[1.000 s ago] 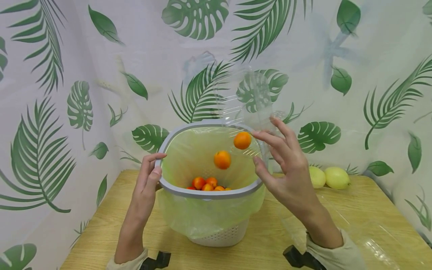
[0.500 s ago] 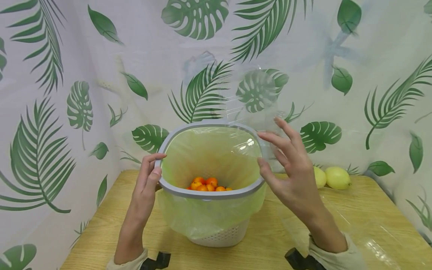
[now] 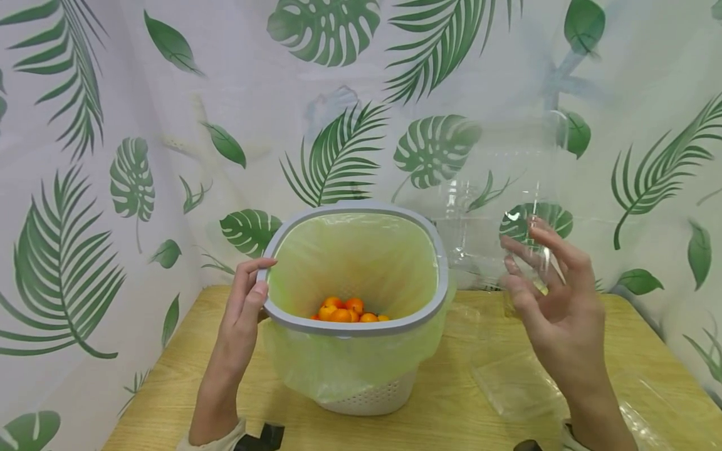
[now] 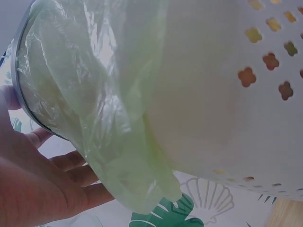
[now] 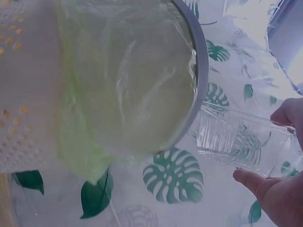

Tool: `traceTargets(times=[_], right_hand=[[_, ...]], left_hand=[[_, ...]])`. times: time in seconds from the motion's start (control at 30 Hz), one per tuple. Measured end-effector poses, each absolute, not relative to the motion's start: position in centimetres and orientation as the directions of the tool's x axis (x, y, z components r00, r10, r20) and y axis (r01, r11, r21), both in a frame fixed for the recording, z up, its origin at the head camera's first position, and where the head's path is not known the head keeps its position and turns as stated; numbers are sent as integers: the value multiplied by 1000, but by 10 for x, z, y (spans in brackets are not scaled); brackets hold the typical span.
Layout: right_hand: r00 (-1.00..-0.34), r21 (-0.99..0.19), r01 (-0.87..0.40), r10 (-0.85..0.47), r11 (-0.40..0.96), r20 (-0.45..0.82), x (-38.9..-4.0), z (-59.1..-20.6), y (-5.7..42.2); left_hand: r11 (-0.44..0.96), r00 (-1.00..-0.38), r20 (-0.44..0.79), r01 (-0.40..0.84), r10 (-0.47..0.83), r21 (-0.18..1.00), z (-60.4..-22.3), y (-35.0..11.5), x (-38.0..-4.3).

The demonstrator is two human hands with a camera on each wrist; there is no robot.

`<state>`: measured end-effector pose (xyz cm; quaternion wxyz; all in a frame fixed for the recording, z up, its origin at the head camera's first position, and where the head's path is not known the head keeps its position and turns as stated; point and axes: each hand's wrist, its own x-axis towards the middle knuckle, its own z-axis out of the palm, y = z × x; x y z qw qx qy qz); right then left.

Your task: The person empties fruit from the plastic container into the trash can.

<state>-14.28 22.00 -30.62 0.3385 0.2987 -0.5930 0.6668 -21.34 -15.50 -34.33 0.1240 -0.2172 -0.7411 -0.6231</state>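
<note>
My left hand (image 3: pixel 234 326) grips the left side of the grey rim of a white perforated bin (image 3: pixel 366 398), thumb outside and fingertips over the edge. A pale green plastic bag (image 3: pixel 350 360) lines the bin and folds down outside it. Several small oranges (image 3: pixel 340 315) lie at the bottom. To the right of the bin, my right hand (image 3: pixel 564 319) holds a clear plastic container (image 3: pixel 491 200) up in the air. In the right wrist view, thumb and fingers stand on opposite sides of this see-through container (image 5: pixel 236 139). No fruit shows in it.
More clear plastic packaging (image 3: pixel 516 382) lies on the wooden table (image 3: pixel 445 407) at the right. Behind the table hangs a white leaf-printed sheet (image 3: pixel 186 125). A sliver of yellow-green fruit peeks out behind my right hand.
Two oranges in mid-air have dropped into the bin. My right hand has moved right with the clear container, away from over the bin. My left hand stays on the rim.
</note>
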Motion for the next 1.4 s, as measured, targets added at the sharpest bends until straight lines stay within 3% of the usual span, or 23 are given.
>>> traceTargets(times=[0.27, 0.7, 0.8, 0.9, 1.03, 1.13, 1.4], right_hand=[[-563, -555, -826, 165, -98, 810, -133, -318, 257], [-574, -628, -775, 337, 68, 746, -128, -319, 317], [-593, -727, -644, 446, 237, 671, -126, -320, 331], [-602, -829, -401, 570, 390, 559, -127, -322, 343], [-608, -897, -279, 659, 343, 442, -130, -328, 360], [-636, -922, -292, 668, 256, 387, -131, -333, 370], [-665, -916, 32, 693, 399, 279, -133, -351, 389]], left_hand=[[124, -879, 447, 469, 168, 874, -344, -154, -214], [122, -883, 437, 459, 170, 880, -343, -154, -212], [125, -882, 440, 462, 167, 878, -342, -154, -211], [124, -879, 446, 467, 165, 875, -341, -154, -211], [121, -880, 444, 465, 165, 877, -341, -154, -212], [125, -886, 437, 457, 158, 881, -342, -154, -212], [128, -884, 438, 459, 164, 879, -342, -154, -211]])
